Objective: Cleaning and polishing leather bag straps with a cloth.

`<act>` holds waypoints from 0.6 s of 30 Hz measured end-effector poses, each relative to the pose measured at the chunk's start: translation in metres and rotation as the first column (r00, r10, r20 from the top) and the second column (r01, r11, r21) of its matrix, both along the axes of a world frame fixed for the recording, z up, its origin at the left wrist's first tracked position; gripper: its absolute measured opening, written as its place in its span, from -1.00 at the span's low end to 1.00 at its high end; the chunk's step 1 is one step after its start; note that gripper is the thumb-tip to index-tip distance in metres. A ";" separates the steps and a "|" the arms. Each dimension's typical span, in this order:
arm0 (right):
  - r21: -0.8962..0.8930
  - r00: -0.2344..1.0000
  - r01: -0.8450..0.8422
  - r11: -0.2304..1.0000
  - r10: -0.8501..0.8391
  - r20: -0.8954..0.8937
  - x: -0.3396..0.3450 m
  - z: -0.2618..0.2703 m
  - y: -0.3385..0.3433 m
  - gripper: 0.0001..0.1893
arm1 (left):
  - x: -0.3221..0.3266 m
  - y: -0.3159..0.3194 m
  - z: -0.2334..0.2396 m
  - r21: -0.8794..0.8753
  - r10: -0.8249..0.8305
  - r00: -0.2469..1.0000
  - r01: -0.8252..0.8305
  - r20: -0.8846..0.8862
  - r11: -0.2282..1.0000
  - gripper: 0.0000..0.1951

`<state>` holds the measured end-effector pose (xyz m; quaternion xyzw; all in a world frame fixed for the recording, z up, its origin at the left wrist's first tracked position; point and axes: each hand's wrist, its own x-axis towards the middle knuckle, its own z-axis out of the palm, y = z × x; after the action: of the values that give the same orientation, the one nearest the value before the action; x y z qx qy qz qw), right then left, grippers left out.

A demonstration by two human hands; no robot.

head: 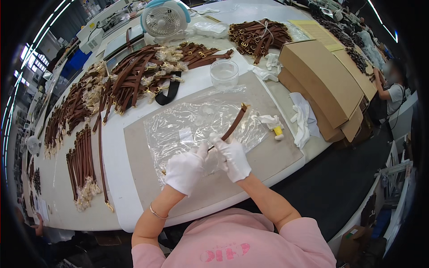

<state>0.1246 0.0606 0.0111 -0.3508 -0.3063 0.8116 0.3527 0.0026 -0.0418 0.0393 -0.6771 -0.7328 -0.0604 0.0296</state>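
Note:
Both my hands wear white gloves and grip one brown leather strap (234,124) above a clear plastic bag (167,134). My right hand (232,157) holds it near the middle, and its far end, with a gold-coloured metal fitting (244,106), points up and away to the right. My left hand (187,169) pinches the strap close beside the right, where it looks thin and edge-on. A gold-coloured bit of metal (164,172) shows at the left hand's outer side; whether it belongs to this strap I cannot tell. The bag lies on a grey mat (140,157).
Piles of brown straps (134,73) with wrapped gold hardware cover the left. A tied strap bundle (259,35), a fan (164,20) and a clear round tub (224,72) stand farther back. At right are a cardboard box (321,80), white gloves (301,124) and a yellow-banded object (278,131).

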 end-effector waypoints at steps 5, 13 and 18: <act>0.131 0.993 -0.122 0.984 0.120 0.022 0.004 0.001 0.031 -0.89 | -0.013 -0.002 -0.006 -0.024 0.018 0.924 -0.010 0.381 1.000 -0.57; 0.171 0.972 -0.215 0.961 0.195 0.129 -0.002 -0.005 0.031 -0.80 | -0.012 0.001 -0.010 0.135 -0.026 0.990 0.007 0.139 0.991 -0.70; 0.077 0.990 -0.062 0.995 0.071 -0.125 -0.010 -0.006 0.014 -0.87 | -0.015 0.014 -0.003 -0.464 0.466 -0.033 0.050 0.884 0.884 -0.75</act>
<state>0.1144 0.0742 0.0055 -0.2746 -0.3242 0.8320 0.3568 -0.0128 -0.0282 0.0366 -0.3035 -0.6283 -0.3762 -0.6097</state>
